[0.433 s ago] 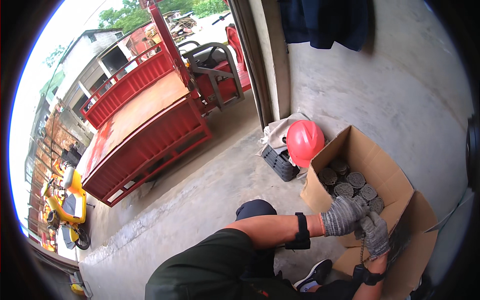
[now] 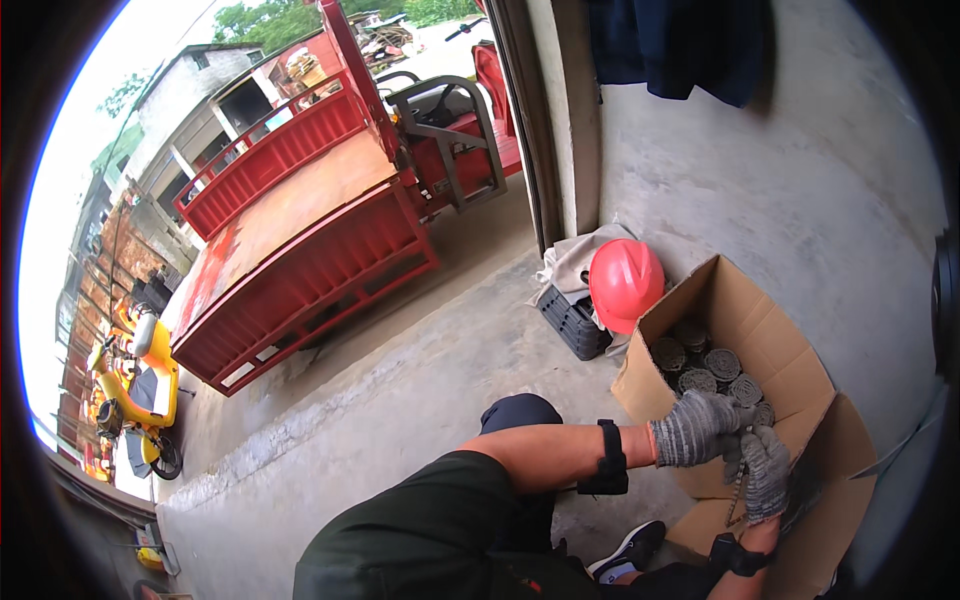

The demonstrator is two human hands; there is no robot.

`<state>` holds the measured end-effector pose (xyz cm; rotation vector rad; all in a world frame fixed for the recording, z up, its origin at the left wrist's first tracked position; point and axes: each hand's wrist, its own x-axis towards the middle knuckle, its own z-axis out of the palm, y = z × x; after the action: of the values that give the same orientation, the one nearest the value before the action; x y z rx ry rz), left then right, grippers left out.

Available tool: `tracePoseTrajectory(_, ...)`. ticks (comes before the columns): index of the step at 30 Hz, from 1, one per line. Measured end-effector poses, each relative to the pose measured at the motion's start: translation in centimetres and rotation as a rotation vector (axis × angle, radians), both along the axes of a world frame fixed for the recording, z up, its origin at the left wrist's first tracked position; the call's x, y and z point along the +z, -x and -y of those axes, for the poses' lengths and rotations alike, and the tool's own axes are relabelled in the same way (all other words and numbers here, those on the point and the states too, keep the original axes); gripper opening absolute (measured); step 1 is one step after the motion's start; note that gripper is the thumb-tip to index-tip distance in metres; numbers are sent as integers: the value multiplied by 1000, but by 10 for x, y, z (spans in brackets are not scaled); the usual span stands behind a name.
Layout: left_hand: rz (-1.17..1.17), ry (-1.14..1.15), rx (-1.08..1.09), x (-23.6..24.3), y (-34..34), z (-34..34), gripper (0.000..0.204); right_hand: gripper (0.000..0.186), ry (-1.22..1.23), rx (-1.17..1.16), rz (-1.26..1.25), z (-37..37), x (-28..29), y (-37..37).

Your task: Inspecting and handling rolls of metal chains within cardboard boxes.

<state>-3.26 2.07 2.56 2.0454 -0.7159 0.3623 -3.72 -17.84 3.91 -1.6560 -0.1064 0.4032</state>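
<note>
Both my hands wear grey knit gloves at the mouth of an open cardboard box [image 2: 775,340] holding several coiled dark metal chain rolls [image 2: 722,363]. My left hand [image 2: 697,428], reaching in from the left, has fingers closed on the upper part of a loose chain [image 2: 738,497]. My right hand [image 2: 764,470] is just below and to the right, fingers curled on that chain, which dangles beside it. The fingertips of both hands meet and are partly hidden.
A red hard hat [image 2: 625,283] rests on beige cloth and a black plastic crate [image 2: 572,325] beside the box. Dark clothing [image 2: 675,40] hangs on the wall. Through the doorway are a red cargo tricycle [image 2: 300,290] and a yellow scooter [image 2: 150,370].
The whole view has shifted slightly rightward, with the tricycle also appearing a little higher. My hands remain together on the chain at the box, with only a small movement of the fingers.
</note>
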Motion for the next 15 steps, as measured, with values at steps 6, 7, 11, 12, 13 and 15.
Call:
tracePoseTrajectory(6,-175,78,-82,9,0,-12,26,27,88,52,68,-2,-4,0)
tracePoseTrajectory(7,-278,106,-145,10,-1,-14,27,27,128,49,106,-1,-4,1)
tracePoseTrajectory(11,-441,441,-261,-13,-8,-16,33,28,138,61,97,1,-10,0)
tracePoseTrajectory(12,-476,408,-247,-14,-9,-16,36,28,133,68,75,0,-11,0)
tracePoseTrajectory(13,-510,374,-233,-16,-10,-15,38,28,128,75,52,0,-11,0)
tracePoseTrajectory(15,-486,374,-228,-18,-10,-14,37,24,130,80,74,1,-14,1)
